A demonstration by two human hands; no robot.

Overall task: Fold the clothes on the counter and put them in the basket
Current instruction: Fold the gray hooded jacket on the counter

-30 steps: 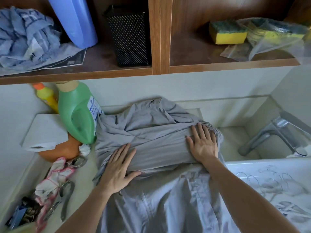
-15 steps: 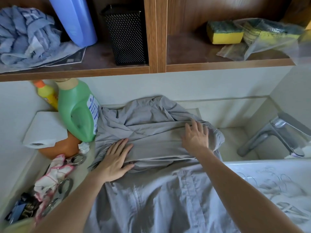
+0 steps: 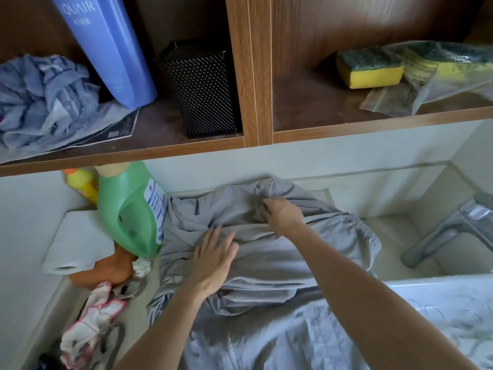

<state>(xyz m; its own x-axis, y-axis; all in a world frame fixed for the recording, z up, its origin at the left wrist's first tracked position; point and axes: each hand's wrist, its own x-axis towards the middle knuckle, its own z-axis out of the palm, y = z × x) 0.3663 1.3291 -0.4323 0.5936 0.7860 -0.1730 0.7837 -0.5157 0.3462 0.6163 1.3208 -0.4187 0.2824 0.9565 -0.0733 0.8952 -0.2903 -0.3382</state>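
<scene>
Head view: grey garment (image 3: 293, 263) lies on the desk (image 3: 137, 313) against the right side of the green bottle (image 3: 128, 209), left hand (image 3: 213, 260) flat on it, right hand (image 3: 281, 214) pinching a far fold, so a hard tug could undo the fold or topple that bottle.

Grey garment (image 3: 266, 257), green bottle (image 3: 130, 212), yellow sponge (image 3: 369, 73), black mesh bin (image 3: 202, 89).

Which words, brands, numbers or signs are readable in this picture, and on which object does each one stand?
"QUAIR", white, on the blue bottle on the shelf; the word may begin earlier, out of sight.
Small white line below it: too small to read.
Label on the green bottle: blue print, too blurred to read.
Printed sheet on the shelf: too blurred to read.
</scene>
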